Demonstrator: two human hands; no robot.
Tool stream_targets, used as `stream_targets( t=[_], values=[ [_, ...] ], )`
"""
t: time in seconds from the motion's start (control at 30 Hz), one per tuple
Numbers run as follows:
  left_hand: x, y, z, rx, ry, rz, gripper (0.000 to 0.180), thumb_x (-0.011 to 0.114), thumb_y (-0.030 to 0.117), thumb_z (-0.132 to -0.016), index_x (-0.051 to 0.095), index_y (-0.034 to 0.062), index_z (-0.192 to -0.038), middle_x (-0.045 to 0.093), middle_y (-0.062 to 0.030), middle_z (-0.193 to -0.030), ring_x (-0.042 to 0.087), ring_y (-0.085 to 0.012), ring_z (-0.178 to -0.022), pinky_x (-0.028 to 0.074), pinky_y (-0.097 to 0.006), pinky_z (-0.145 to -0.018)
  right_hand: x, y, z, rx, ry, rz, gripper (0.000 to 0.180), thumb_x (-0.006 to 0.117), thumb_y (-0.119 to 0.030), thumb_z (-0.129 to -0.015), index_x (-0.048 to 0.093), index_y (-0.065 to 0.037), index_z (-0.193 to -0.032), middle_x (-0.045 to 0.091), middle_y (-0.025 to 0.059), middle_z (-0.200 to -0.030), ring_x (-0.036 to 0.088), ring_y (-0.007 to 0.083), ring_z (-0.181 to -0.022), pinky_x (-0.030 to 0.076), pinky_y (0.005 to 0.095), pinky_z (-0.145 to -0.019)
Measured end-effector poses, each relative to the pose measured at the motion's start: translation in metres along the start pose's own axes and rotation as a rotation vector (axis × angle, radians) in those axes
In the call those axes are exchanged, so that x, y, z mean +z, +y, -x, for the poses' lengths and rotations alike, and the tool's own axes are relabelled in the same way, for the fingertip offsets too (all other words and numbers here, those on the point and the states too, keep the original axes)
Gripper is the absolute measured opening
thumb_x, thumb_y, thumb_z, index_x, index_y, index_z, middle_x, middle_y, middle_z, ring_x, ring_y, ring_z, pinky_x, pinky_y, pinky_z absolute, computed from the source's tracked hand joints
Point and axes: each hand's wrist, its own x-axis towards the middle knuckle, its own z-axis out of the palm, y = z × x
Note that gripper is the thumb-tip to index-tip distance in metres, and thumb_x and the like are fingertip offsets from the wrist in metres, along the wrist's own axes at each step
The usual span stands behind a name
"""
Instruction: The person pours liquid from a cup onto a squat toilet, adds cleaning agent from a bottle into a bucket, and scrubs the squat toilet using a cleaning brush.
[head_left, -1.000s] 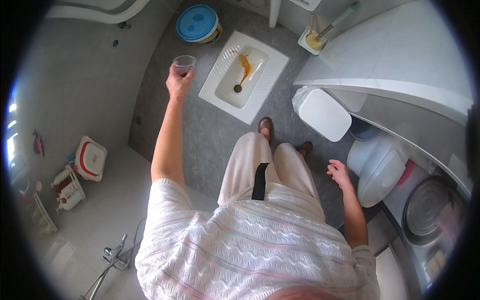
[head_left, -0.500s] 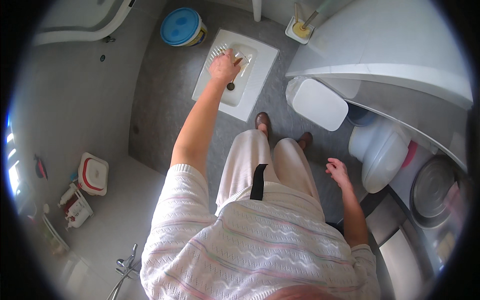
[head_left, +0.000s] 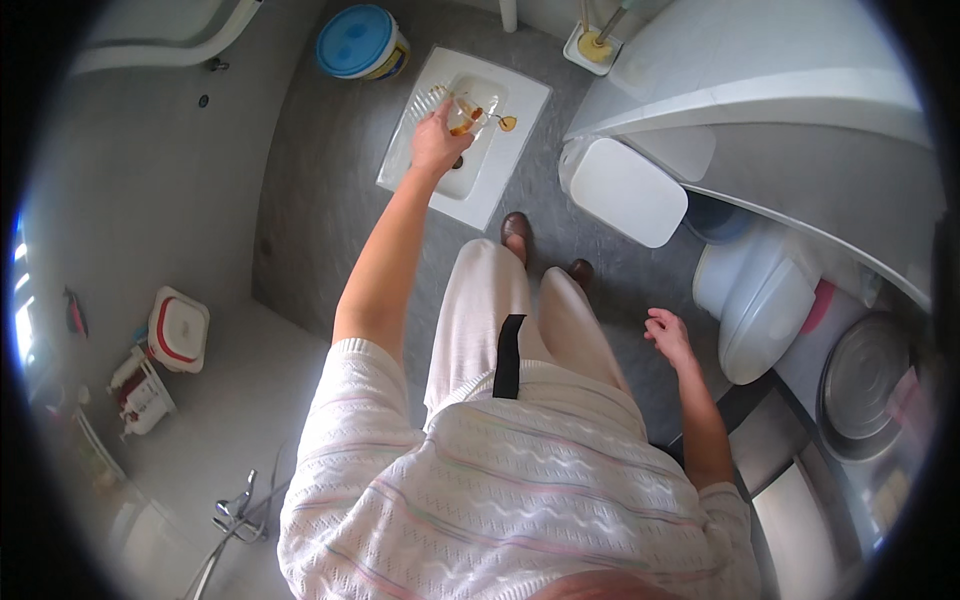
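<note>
Left hand [head_left: 436, 145]: I clamp the clear cup [head_left: 466, 110]; amber liquid [head_left: 508, 124] now extends toward the squat pan's [head_left: 510, 155] right edge, indicating emptying.

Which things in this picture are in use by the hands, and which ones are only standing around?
In use:
- clear cup, in the left hand
- orange-brown liquid
- white squat toilet, below the cup

Standing around:
- blue-lidded bucket
- white bin
- yellow-headed brush
</note>
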Motion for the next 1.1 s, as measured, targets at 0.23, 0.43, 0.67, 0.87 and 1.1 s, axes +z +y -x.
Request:
stream_targets(
  t=[0.23,0.43,0.67,0.87,1.1],
  values=[
    [-0.007,-0.009,0.11,-0.184,0.115,0.159,0.067,0.07,0.026,-0.059,0.043,0.0087,-0.119,0.057,-0.0167,-0.099,0.059,-0.0258,-0.084,0.046,-0.034,-0.077,-0.032,0.035,-0.016,-0.098,-0.032,0.069,0.034,0.053,-0.012,-0.077,0.051,0.003,-0.108,0.061,0.0065,-0.078,0.059,0.0133,-0.064,0.046,0.0251,-0.063],
    [0.011,-0.024,0.196,-0.387,0.169,0.224,0.068,0.071,0.026,-0.06,0.043,0.0079,-0.119,0.058,-0.0153,-0.099,0.06,-0.0225,-0.085,0.045,-0.032,-0.078,-0.073,0.085,-0.019,-0.067,-0.034,0.166,0.033,0.054,-0.012,-0.077,0.051,0.002,-0.107,0.061,0.0065,-0.078,0.058,0.0132,-0.063,0.046,0.0252,-0.062],
    [0.03,-0.007,0.246,-0.381,0.198,0.332,0.07,0.071,0.024,-0.06,0.042,0.004,-0.12,0.058,-0.0165,-0.1,0.061,-0.0232,-0.082,0.046,-0.032,-0.076,-0.108,0.117,-0.023,0.016,-0.029,0.221,0.036,0.054,-0.01,-0.078,0.047,0.001,-0.112,0.058,0.005,-0.078,0.054,0.009,-0.058,0.041,0.022,-0.046],
    [0.05,-0.018,0.269,-0.413,0.145,0.27,0.072,0.07,0.021,-0.058,0.041,0.0022,-0.121,0.056,-0.0196,-0.102,0.061,-0.0251,-0.08,0.047,-0.033,-0.075,-0.083,0.084,-0.013,-0.043,-0.102,0.213,0.036,0.055,-0.011,-0.078,0.048,0.001,-0.111,0.057,0.0038,-0.077,0.054,0.0091,-0.058,0.041,0.0219,-0.049],
    [0.045,-0.062,0.285,-0.551,0.2,0.331,0.075,0.071,0.023,-0.056,0.04,0.0027,-0.122,0.057,-0.0186,-0.1,0.059,-0.0255,-0.087,0.046,-0.034,-0.077,-0.051,0.067,-0.013,-0.093,-0.159,0.28,0.036,0.054,-0.011,-0.077,0.049,0.001,-0.11,0.058,0.0031,-0.076,0.055,0.0101,-0.061,0.042,0.0218,-0.055]
  ],
)
